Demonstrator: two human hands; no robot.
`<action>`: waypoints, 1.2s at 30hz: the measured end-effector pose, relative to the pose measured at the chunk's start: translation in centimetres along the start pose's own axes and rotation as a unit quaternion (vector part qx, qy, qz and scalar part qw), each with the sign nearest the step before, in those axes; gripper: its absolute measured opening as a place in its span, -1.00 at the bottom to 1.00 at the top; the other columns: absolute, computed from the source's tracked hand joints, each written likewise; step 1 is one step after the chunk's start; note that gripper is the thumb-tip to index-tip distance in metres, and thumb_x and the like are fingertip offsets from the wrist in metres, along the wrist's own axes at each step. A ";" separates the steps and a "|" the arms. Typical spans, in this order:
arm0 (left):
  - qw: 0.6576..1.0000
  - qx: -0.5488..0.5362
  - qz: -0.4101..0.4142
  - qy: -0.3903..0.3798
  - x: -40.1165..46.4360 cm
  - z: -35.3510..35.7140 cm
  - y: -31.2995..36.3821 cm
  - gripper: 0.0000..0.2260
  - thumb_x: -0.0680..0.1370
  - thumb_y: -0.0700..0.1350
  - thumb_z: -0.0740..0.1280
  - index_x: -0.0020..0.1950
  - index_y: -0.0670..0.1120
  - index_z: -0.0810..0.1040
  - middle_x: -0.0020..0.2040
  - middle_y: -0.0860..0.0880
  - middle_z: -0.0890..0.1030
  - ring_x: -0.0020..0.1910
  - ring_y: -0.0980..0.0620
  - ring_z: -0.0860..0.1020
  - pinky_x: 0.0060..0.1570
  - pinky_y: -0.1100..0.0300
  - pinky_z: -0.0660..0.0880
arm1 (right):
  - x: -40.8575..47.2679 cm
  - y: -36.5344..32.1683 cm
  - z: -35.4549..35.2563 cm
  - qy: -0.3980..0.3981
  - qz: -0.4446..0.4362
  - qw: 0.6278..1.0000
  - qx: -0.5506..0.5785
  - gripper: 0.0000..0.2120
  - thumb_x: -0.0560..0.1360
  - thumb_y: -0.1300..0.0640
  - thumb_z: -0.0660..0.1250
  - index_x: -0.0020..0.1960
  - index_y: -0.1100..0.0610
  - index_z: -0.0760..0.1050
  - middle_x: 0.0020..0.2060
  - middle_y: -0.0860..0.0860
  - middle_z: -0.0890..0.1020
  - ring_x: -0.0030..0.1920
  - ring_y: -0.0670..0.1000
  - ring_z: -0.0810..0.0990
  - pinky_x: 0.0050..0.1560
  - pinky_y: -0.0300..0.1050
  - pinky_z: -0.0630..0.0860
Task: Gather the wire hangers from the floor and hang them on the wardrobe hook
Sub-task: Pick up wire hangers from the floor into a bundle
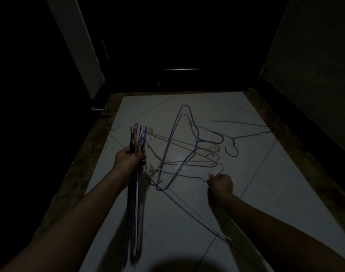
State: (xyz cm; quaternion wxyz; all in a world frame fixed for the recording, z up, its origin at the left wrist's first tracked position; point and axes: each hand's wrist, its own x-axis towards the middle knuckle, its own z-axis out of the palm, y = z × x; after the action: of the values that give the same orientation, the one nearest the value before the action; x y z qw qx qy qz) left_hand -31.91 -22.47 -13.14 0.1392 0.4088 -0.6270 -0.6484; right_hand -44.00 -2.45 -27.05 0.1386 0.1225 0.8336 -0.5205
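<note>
On dim tiled floor (187,222), loose wire hangers (187,150) lie tangled at centre. Left hand (126,160) grips a gathered bundle of hangers (135,185); right hand (220,184), fingers curled, apparently pinches one grey hanger (187,175).

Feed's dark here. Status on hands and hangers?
Left hand grips bundle. Right hand pinches a floor hanger. Loose hangers lie overlapped, may snag.

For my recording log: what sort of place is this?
Probably a dim room at home: a pale tiled floor strewn with wire hangers, dark wooden furniture at its far end.
</note>
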 end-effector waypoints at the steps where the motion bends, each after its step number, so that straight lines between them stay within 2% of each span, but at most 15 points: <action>1: 1.000 -0.003 -0.004 0.001 0.1 -0.1 0.1 -0.79 0.51 -0.33 0.30 0.14 -0.19 0.53 -0.24 -0.08 0.54 -0.34 0.02 0.50 -0.41 0.25 0.46 | 0.0 -0.2 -0.2 0.000 -0.007 1.000 -0.001 -0.76 0.54 0.15 0.29 -0.09 0.36 0.51 -0.06 0.26 0.60 -0.02 0.20 0.57 -0.07 -0.09 0.43; 4: 1.000 -0.007 -0.006 -0.005 -0.1 -0.3 0.4 -0.77 0.52 -0.32 0.29 0.17 -0.22 0.51 -0.23 -0.09 0.54 -0.33 0.01 0.50 -0.43 0.25 0.47 | -0.4 -0.8 -0.8 0.003 -0.014 1.000 -0.001 -0.77 0.53 0.17 0.31 -0.23 0.30 0.47 -0.12 0.25 0.61 -0.07 0.19 0.58 -0.05 -0.06 0.48; 8: 1.000 -0.019 0.004 -0.014 -0.9 -0.5 1.1 -0.80 0.53 -0.33 0.28 0.14 -0.22 0.51 -0.24 -0.10 0.53 -0.33 0.01 0.49 -0.55 0.35 0.46 | -0.6 -1.2 -3.0 0.029 -0.003 0.999 0.021 -0.75 0.53 0.18 0.31 -0.23 0.34 0.50 -0.13 0.29 0.62 -0.12 0.21 0.58 -0.07 -0.03 0.48; 11: 0.999 -0.022 0.011 -0.024 -1.3 -0.8 1.9 -0.82 0.53 -0.34 0.27 0.10 -0.18 0.50 -0.25 -0.11 0.52 -0.34 0.00 0.48 -0.59 0.38 0.44 | -1.0 -2.5 -4.5 0.026 -0.056 0.998 0.021 -0.71 0.53 0.19 0.31 -0.34 0.23 0.39 -0.27 0.23 0.57 -0.21 0.11 0.50 -0.15 -0.09 0.42; 14: 0.999 -0.028 0.014 -0.022 -1.5 -0.9 2.7 -0.87 0.52 -0.36 0.26 0.00 -0.18 0.49 -0.26 -0.12 0.51 -0.36 -0.01 0.48 -0.60 0.38 0.44 | -2.1 -4.9 -5.7 -0.008 -0.132 0.991 0.016 -0.67 0.51 0.22 0.32 -0.40 0.16 0.32 -0.43 0.10 0.41 -0.32 0.04 0.39 -0.30 -0.15 0.29; 16: 0.999 -0.031 0.018 -0.026 -1.8 -0.7 3.3 -0.86 0.52 -0.38 0.25 -0.10 -0.15 0.49 -0.27 -0.13 0.50 -0.36 -0.01 0.48 -0.61 0.37 0.43 | -3.0 -6.7 -6.5 -0.046 -0.165 0.985 0.020 -0.73 0.49 0.26 0.33 -0.37 0.19 0.37 -0.43 0.08 0.44 -0.39 -0.05 0.40 -0.36 -0.22 0.29; 18: 0.999 -0.035 0.019 -0.034 -2.1 -0.4 3.6 -0.85 0.52 -0.39 0.25 -0.06 -0.16 0.51 -0.27 -0.13 0.51 -0.36 -0.01 0.49 -0.62 0.37 0.42 | -3.9 -8.6 -7.3 -0.095 -0.183 0.978 0.039 -0.80 0.49 0.28 0.33 -0.30 0.24 0.43 -0.42 0.07 0.47 -0.53 -0.21 0.40 -0.50 -0.36 0.29; 19: 0.998 -0.039 0.018 -0.037 -2.2 -0.4 3.7 -0.84 0.52 -0.39 0.25 0.00 -0.17 0.51 -0.26 -0.13 0.52 -0.35 0.00 0.49 -0.62 0.37 0.42 | -4.4 -9.5 -7.6 -0.113 -0.190 0.974 0.037 -0.82 0.50 0.27 0.33 -0.27 0.25 0.44 -0.42 0.06 0.48 -0.57 -0.22 0.39 -0.55 -0.38 0.27; 21: 0.997 -0.049 0.018 -0.051 -2.4 -0.3 3.9 -0.81 0.52 -0.39 0.26 0.07 -0.18 0.51 -0.24 -0.13 0.53 -0.36 0.02 0.53 -0.62 0.38 0.40 | -5.3 -11.1 -7.9 -0.136 -0.201 0.970 0.012 -0.81 0.50 0.22 0.34 -0.28 0.20 0.45 -0.40 0.05 0.49 -0.52 -0.14 0.39 -0.54 -0.29 0.27; 23: 0.995 -0.065 0.023 -0.065 -2.6 -0.2 4.1 -0.81 0.52 -0.40 0.27 0.08 -0.20 0.51 -0.25 -0.14 0.53 -0.46 0.09 0.56 -0.61 0.38 0.40 | -6.2 -12.4 -7.8 -0.157 -0.206 0.966 0.004 -0.80 0.50 0.22 0.34 -0.29 0.18 0.44 -0.40 0.04 0.48 -0.45 -0.05 0.35 -0.49 -0.26 0.28; 26: 0.990 -0.112 0.029 -0.080 -2.9 -0.2 4.3 -0.82 0.53 -0.42 0.24 0.08 -0.24 0.48 -0.25 -0.16 0.52 -0.53 0.13 0.55 -0.56 0.36 0.44 | -7.7 -14.3 -6.9 -0.192 -0.196 0.962 0.005 -0.88 0.50 0.30 0.32 -0.21 0.19 0.45 -0.35 0.05 0.49 -0.40 -0.05 0.41 -0.51 -0.30 0.39; 29: 0.984 -0.147 0.021 -0.100 -3.2 -0.2 4.6 -0.78 0.54 -0.44 0.18 0.13 -0.24 0.46 -0.23 -0.18 0.52 -0.41 0.05 0.57 -0.51 0.33 0.49 | -9.3 -16.0 -5.4 -0.241 -0.186 0.952 0.035 -0.94 0.50 0.35 0.29 -0.10 0.22 0.49 -0.24 0.07 0.52 -0.34 -0.05 0.47 -0.48 -0.36 0.45; 31: 0.981 -0.159 0.014 -0.107 -3.3 -0.2 4.7 -0.75 0.54 -0.45 0.16 0.14 -0.21 0.45 -0.23 -0.18 0.52 -0.30 -0.01 0.54 -0.50 0.31 0.51 | -10.3 -16.9 -4.1 -0.269 -0.182 0.944 0.054 -0.87 0.51 0.36 0.28 0.05 0.28 0.52 -0.15 0.08 0.54 -0.28 -0.05 0.50 -0.39 -0.32 0.50; 34: 0.978 -0.171 -0.006 -0.118 -3.3 -0.3 4.7 -0.74 0.54 -0.46 0.15 0.10 -0.18 0.45 -0.17 -0.18 0.54 -0.22 -0.05 0.54 -0.33 0.21 0.56 | -11.9 -17.7 -2.2 -0.306 -0.175 0.932 0.083 -0.77 0.50 0.40 0.25 0.15 0.32 0.49 -0.16 0.07 0.52 -0.22 -0.03 0.52 -0.33 -0.32 0.54; 36: 0.973 -0.193 -0.018 -0.128 -3.2 -0.5 4.6 -0.73 0.55 -0.47 0.12 0.03 -0.15 0.46 -0.14 -0.16 0.51 -0.19 -0.04 0.52 -0.23 0.18 0.51 | -12.8 -17.8 -1.1 -0.317 -0.174 0.927 0.095 -0.75 0.48 0.44 0.24 0.15 0.34 0.48 -0.20 0.09 0.52 -0.22 -0.02 0.53 -0.31 -0.32 0.57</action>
State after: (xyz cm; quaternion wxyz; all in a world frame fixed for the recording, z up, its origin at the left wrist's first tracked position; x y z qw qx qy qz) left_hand -31.07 -21.37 -7.62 0.1221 0.2990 -0.4953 -0.8065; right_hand -38.43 -9.82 -7.13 0.2907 -0.1837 0.7011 -0.6246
